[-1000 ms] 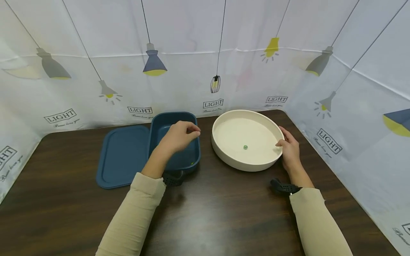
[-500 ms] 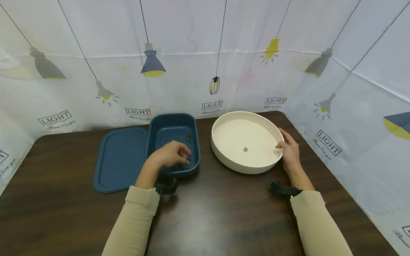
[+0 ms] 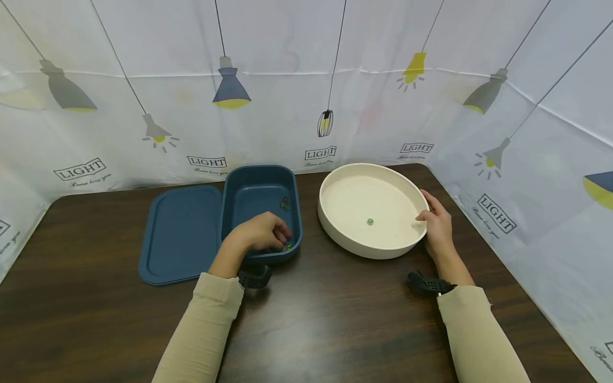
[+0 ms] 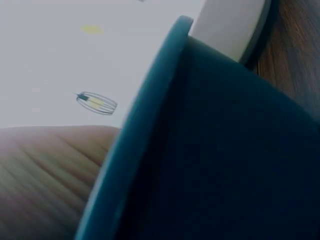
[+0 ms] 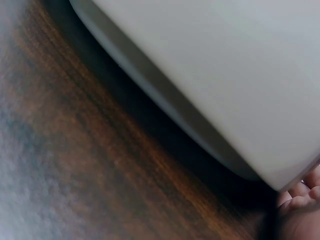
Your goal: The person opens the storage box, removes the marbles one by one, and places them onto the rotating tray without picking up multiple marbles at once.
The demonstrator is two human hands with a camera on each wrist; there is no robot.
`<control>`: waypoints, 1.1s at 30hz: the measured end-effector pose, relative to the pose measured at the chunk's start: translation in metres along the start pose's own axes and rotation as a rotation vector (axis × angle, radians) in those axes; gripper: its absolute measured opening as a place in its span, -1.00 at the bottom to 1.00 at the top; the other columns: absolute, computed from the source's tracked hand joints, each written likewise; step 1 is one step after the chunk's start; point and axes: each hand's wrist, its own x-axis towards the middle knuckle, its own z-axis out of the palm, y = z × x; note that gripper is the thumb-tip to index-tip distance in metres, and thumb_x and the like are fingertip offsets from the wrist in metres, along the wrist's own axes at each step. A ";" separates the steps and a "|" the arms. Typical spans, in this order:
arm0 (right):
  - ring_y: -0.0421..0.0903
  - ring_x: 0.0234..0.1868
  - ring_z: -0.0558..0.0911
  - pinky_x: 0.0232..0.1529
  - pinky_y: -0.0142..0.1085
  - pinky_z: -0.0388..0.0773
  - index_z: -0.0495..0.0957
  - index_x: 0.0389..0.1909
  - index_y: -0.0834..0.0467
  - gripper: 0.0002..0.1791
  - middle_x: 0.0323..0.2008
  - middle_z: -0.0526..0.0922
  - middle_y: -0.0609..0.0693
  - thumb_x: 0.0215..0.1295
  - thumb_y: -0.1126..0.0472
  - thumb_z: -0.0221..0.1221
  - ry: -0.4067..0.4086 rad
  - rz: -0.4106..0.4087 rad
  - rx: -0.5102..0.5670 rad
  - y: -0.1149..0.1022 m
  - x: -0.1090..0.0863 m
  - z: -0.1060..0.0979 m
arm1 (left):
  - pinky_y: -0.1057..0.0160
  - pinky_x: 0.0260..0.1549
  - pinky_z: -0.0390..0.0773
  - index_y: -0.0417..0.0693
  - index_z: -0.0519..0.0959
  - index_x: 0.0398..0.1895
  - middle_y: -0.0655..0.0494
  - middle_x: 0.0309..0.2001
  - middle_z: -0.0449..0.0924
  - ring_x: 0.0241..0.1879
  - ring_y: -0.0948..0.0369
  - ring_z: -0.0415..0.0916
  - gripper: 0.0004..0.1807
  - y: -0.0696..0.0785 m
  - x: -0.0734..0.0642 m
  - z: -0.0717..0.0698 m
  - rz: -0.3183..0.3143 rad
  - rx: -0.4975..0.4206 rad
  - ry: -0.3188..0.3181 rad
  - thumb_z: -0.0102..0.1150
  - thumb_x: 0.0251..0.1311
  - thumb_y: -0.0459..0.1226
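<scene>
In the head view my left hand (image 3: 262, 233) reaches down into a blue rectangular container (image 3: 258, 169), fingers bent loosely beside a small green marble (image 3: 289, 246) at its near right corner. Whether the fingertips touch the marble cannot be told. Several dark marbles (image 3: 284, 204) lie farther back in the container. My right hand (image 3: 438, 226) grips the right side of a round cream tray (image 3: 330, 226), thumb over the rim, fingers along the outer wall. One pale green marble (image 3: 370, 221) rests in the tray. The left wrist view is mostly filled by the container's outer wall (image 4: 225, 135).
A blue lid (image 3: 182, 234) lies flat on the dark wooden table (image 3: 316, 319), left of the container. Behind the table hangs a white sheet (image 3: 282, 48) printed with lamps, continuing along the right side. Both wrists wear black straps.
My left hand has come down from above the container's right rim to the near right corner inside it, uncovering the dark marbles. My right hand keeps its hold on the tray.
</scene>
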 end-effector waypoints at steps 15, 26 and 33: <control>-0.01 0.58 0.18 0.21 -0.57 0.42 0.25 0.54 0.05 -0.15 0.59 0.14 0.05 0.19 0.60 -0.18 -0.001 -0.011 -0.010 -0.001 -0.001 0.001 | 0.29 -0.14 0.62 -0.14 0.75 -0.18 0.05 -0.24 0.77 -0.25 0.27 0.65 -0.85 0.004 0.007 0.008 0.026 0.076 0.034 0.25 0.24 -0.39; -0.01 0.59 0.16 0.29 -0.53 0.39 0.22 0.55 0.06 -0.15 0.60 0.11 0.04 0.20 0.60 -0.19 -0.002 -0.005 -0.014 0.001 0.001 0.000 | 0.37 -0.33 0.50 -0.09 0.77 -0.29 0.08 -0.30 0.76 -0.38 0.29 0.53 -0.88 0.006 0.007 0.011 0.037 0.108 0.065 0.25 0.21 -0.38; -0.02 0.59 0.15 0.42 -0.44 0.31 0.21 0.55 0.07 -0.15 0.61 0.11 0.03 0.20 0.60 -0.19 -0.005 -0.001 -0.009 0.000 0.001 0.000 | 0.30 -0.26 0.60 -0.09 0.77 -0.28 0.07 -0.27 0.76 -0.32 0.26 0.61 -0.91 0.004 0.006 0.005 0.042 0.058 0.143 0.32 0.20 -0.32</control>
